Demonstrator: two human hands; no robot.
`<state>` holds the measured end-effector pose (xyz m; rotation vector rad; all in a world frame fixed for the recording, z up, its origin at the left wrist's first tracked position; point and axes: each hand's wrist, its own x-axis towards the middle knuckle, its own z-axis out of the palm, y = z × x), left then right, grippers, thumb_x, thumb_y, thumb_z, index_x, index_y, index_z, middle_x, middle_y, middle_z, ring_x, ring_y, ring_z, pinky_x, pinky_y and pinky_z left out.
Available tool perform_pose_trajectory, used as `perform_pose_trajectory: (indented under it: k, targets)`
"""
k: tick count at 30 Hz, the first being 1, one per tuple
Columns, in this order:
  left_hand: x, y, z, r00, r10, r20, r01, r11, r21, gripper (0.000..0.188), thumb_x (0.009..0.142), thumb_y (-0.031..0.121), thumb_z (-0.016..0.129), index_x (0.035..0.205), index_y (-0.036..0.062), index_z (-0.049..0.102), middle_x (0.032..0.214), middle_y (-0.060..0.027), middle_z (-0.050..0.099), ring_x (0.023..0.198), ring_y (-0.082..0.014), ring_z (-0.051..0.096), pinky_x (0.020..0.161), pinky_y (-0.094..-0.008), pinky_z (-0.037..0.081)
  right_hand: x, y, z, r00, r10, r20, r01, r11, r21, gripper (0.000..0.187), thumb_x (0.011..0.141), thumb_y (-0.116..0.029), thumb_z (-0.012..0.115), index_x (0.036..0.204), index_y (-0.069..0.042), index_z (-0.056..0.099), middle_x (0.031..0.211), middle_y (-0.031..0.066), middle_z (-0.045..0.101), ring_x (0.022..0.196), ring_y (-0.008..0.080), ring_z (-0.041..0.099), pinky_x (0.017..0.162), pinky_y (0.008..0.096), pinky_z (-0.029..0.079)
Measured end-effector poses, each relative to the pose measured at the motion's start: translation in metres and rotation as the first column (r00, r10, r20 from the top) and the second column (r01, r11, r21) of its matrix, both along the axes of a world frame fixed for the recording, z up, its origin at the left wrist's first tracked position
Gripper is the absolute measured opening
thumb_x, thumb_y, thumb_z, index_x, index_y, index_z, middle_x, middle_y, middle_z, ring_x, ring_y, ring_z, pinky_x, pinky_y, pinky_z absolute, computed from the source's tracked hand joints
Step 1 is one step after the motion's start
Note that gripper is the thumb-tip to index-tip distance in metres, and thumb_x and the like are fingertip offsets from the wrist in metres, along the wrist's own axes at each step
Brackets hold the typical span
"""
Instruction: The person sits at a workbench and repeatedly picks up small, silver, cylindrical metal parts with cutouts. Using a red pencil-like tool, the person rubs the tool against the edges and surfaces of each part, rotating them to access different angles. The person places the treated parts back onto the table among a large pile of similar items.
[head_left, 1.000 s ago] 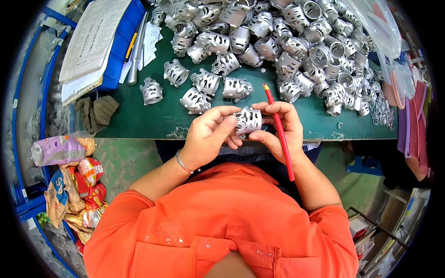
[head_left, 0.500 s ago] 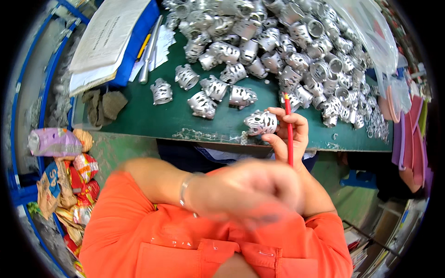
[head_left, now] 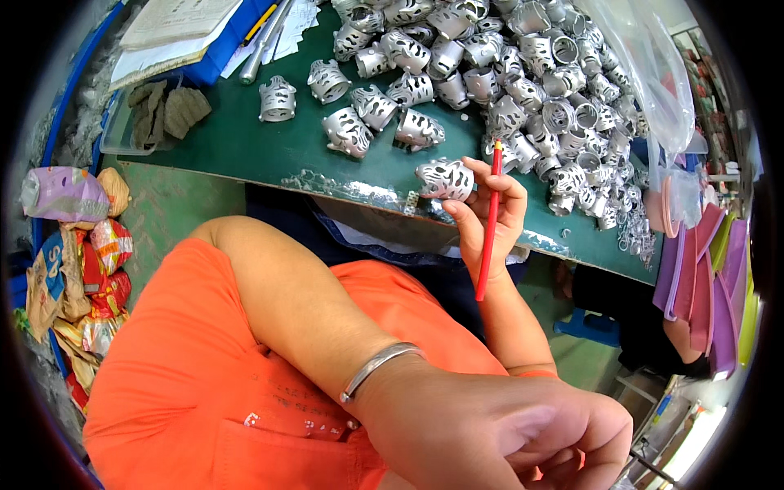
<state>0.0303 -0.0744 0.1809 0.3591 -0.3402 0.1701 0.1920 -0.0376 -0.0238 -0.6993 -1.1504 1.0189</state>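
Observation:
My right hand (head_left: 498,214) is at the near edge of the green table (head_left: 245,159), pinching a silver openwork metal cylinder (head_left: 446,180) with dark slots between thumb and fingers. A slim red pencil-like stick (head_left: 488,233) with a yellowish tip is held upright across the same fingers. My left arm, with a silver bangle (head_left: 377,369) at the wrist, crosses my body. Low and to the right, my left hand (head_left: 490,420) has curled fingers beside my orange clothing; whatever lies inside them is hidden. Several similar loose cylinders (head_left: 349,132) lie just beyond my right hand.
A large heap of silver cylinders (head_left: 563,82) covers the table's far right, under a clear plastic bag (head_left: 645,73). Small metal rings (head_left: 635,233) lie near its right edge. Papers, a blue box (head_left: 219,51) and a clear tray (head_left: 122,135) with grey cloths are at left.
My left hand has swung down and right from in front of my chest. My right hand keeps the cylinder and red stick. The whole view has shifted and tilted.

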Motion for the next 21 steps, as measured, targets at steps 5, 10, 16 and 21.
perform_pose_trajectory:
  k: [5,10,16,21]
  targets:
    - [0.022,0.022,-0.024,0.845,-0.442,0.3,0.478,0.877,-0.055,0.053,0.06,0.015,0.086,0.095,0.0022,0.048,0.089,-0.0052,0.058,0.079,-0.0073,0.053,0.064,-0.0194,0.039,-0.002,0.0,0.001,0.999,-0.005,0.042,0.006,1.0,-0.012,0.055,0.07,0.016,0.067,0.11,-0.007,0.038,0.124,0.0209,0.047,0.104,0.0258,0.057,0.084,0.0379,0.054]
    - [0.016,0.005,-0.018,0.905,-0.336,0.26,0.375,0.92,-0.117,0.051,0.062,0.013,0.085,0.096,0.0027,0.049,0.091,-0.0055,0.058,0.075,-0.0076,0.054,0.061,-0.019,0.039,-0.004,-0.001,0.005,0.995,-0.041,0.094,0.047,0.996,-0.072,0.056,0.069,0.015,0.068,0.11,-0.007,0.038,0.122,0.0207,0.048,0.1,0.0249,0.059,0.083,0.0365,0.054]
    - [0.017,0.018,-0.011,0.906,-0.407,0.117,0.413,0.91,-0.03,0.049,0.063,0.013,0.084,0.095,0.0036,0.048,0.093,-0.0064,0.058,0.076,-0.0078,0.054,0.062,-0.02,0.041,-0.005,-0.001,0.006,0.993,-0.043,0.112,0.052,0.995,-0.083,0.056,0.069,0.015,0.069,0.11,-0.006,0.037,0.121,0.0205,0.049,0.098,0.0245,0.06,0.083,0.036,0.054]
    - [0.033,-0.007,-0.028,0.978,-0.035,0.204,0.016,0.995,0.094,0.039,0.069,0.016,0.079,0.091,0.0045,0.049,0.088,-0.004,0.057,0.075,-0.0073,0.053,0.061,-0.0214,0.042,-0.005,0.0,0.003,0.986,-0.053,0.159,0.067,0.994,-0.084,0.056,0.069,0.015,0.069,0.11,-0.006,0.038,0.121,0.0197,0.049,0.1,0.0238,0.059,0.084,0.0358,0.054]
